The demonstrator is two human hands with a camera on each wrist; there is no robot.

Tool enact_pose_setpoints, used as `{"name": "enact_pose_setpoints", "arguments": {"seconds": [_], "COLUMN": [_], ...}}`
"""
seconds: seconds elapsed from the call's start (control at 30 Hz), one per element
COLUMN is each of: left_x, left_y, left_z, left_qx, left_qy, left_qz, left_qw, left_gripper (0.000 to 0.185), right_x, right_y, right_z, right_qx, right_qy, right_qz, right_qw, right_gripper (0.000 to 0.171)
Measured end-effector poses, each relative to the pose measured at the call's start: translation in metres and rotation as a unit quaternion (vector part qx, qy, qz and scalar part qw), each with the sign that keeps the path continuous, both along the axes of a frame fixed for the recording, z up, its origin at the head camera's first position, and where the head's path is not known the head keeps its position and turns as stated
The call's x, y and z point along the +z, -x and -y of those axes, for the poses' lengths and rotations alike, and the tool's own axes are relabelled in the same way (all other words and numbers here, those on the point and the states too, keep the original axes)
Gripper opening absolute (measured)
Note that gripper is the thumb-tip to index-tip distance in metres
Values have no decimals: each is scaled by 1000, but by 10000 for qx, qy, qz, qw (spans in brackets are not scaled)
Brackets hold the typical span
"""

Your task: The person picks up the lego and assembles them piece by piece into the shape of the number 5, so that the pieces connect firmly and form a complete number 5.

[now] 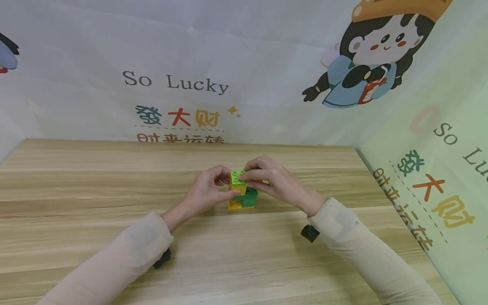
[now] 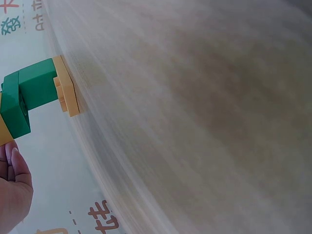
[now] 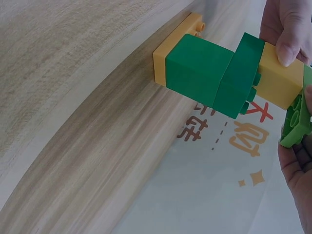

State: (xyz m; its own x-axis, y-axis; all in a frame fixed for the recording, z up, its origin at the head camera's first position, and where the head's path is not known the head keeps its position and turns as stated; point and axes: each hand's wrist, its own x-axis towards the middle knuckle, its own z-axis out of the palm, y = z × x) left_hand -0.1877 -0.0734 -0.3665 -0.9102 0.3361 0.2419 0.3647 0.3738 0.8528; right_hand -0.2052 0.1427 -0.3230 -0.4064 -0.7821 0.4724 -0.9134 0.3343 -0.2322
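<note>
A small stack of big bricks stands mid-table: a yellow base brick (image 1: 234, 205), dark green bricks (image 1: 249, 198), a yellow brick above them and a lime green brick (image 1: 237, 176) on top. My left hand (image 1: 228, 183) pinches the stack from the left, its thumb on the upper yellow brick (image 3: 280, 80). From the right, my right hand (image 1: 249, 174) grips the lime brick (image 3: 297, 119), fingers lying over its studs. The left wrist view catches the dark green bricks (image 2: 34, 87), the yellow base (image 2: 66, 92) and a bit of my left hand (image 2: 12, 190).
The wooden table (image 1: 114, 190) is bordered by a printed backdrop (image 1: 179, 84) behind and a printed panel (image 1: 438, 178) on the right. Black wrist cameras (image 1: 310, 233) sit on both sleeved forearms.
</note>
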Motion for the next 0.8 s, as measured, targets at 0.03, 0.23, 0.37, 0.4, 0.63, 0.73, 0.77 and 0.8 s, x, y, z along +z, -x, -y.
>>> {"name": "enact_pose_setpoints", "arguments": {"seconds": [0.03,0.23,0.37,0.4,0.63,0.73,0.77,0.8], "left_x": [0,-1,-1,-1,-1,-1,-1,-1], "left_y": [0,0,1,1,0,0,0,1], "left_z": [0,-1,-1,-1,0,0,0,0], "left_qx": [1,4,27,28,-8,1,2,1], "left_qy": [10,40,44,44,42,55,60,73], "left_qz": [-3,-14,-18,-28,-165,-124,-103,-85], "left_qw": [10000,10000,10000,10000,9999,9999,9999,9999], "left_gripper": [33,33,33,33,33,33,33,33], "right_x": [0,-3,-3,-3,-3,-4,-4,-4], "right_y": [0,1,1,1,0,1,1,1], "right_z": [0,-1,0,0,1,1,1,1], "right_qx": [-3,12,20,14,1,2,2,3], "right_qy": [5,108,140,138,69,57,59,64], "right_qz": [-5,-81,-119,-117,-111,-136,-138,-136], "right_qw": [10000,9999,9998,9998,9999,9999,9999,9999], "right_gripper": [23,23,23,23,23,22,22,22]}}
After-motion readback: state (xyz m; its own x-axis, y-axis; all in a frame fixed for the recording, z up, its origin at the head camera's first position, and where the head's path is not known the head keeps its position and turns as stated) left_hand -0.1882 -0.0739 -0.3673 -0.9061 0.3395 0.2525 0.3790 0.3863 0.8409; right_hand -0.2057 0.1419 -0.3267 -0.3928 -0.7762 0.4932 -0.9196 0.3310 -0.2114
